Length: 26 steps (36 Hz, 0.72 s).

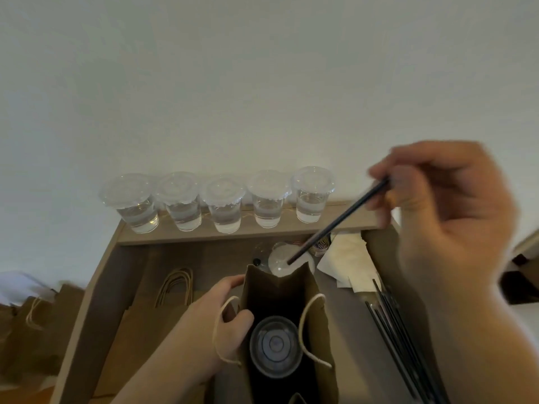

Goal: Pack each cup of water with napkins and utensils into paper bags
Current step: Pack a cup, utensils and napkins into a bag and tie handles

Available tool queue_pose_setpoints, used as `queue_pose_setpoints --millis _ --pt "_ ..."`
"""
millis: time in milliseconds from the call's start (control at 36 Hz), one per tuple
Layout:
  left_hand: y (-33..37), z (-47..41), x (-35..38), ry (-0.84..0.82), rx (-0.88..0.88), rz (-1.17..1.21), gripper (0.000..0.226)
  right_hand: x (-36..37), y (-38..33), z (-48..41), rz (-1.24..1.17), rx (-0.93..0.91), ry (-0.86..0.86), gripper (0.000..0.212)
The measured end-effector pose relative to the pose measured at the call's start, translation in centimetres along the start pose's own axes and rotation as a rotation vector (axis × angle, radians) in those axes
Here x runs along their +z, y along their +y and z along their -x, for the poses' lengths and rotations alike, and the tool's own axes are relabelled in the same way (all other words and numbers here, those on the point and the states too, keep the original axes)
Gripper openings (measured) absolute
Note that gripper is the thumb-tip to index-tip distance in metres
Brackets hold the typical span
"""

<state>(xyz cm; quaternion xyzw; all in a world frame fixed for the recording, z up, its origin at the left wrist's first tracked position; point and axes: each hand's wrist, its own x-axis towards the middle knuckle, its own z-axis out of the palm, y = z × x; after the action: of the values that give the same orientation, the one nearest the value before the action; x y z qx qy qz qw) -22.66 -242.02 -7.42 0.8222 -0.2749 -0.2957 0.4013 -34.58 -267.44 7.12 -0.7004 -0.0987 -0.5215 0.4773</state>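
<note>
The open paper bag point(318, 330) is being held upright on the table, its left wall being gripped by the left hand point(215, 325), fingers curled round the edge beside the cord handle. A lidded cup point(275, 345) is being carried deep inside the bag, seen from above. Up at the right, a black straw point(338, 220) is being pinched between thumb and fingertips of the blurred right hand point(446, 217). It is being held slanted, its lower tip hanging just past the bag's far rim, over another lidded cup point(284, 258). Five cups of water point(221, 205) are being kept in a row on the back ledge point(186, 236). Napkins point(347, 258) and loose straws point(399, 330) are lying at the right, flat bags point(175, 287) at the left.
</note>
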Motion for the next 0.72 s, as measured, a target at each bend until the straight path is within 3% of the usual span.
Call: queue_pose_setpoints --millis 167,278,389,444,528,611,694,722 --pt "0.5 0.3 -0.1 -0.023 -0.006 0.014 0.052 1.2 3.2 2.5 0.319 0.155 -0.46 0.013" --pt "0.1 0.1 -0.2 0.007 0.001 -0.004 0.051 1.3 4.1 4.4 0.403 0.299 -0.64 0.013" --pt "0.1 -0.2 -0.2 0.012 0.015 -0.012 0.05 0.8 4.4 4.9 0.486 0.477 -0.937 0.022" --pt "0.2 -0.3 -0.1 0.014 0.015 -0.01 0.051 0.1 4.9 5.0 0.375 0.567 -0.935 0.03" --pt "0.3 -0.7 0.0 0.027 0.002 -0.006 0.052 -1.5 7.7 5.5 0.193 0.715 -0.68 0.038" --pt "0.8 -0.9 0.1 0.017 -0.003 -0.006 0.048 -3.1 14.3 7.3 0.487 0.92 -0.473 0.037" --pt "1.2 -0.7 0.1 0.023 -0.007 -0.015 0.049 -5.4 21.1 10.7 0.813 1.121 -0.658 0.034" --pt "1.3 -0.7 0.1 0.03 -0.012 -0.023 0.05 -6.3 22.9 11.9 0.912 1.136 -0.757 0.044"
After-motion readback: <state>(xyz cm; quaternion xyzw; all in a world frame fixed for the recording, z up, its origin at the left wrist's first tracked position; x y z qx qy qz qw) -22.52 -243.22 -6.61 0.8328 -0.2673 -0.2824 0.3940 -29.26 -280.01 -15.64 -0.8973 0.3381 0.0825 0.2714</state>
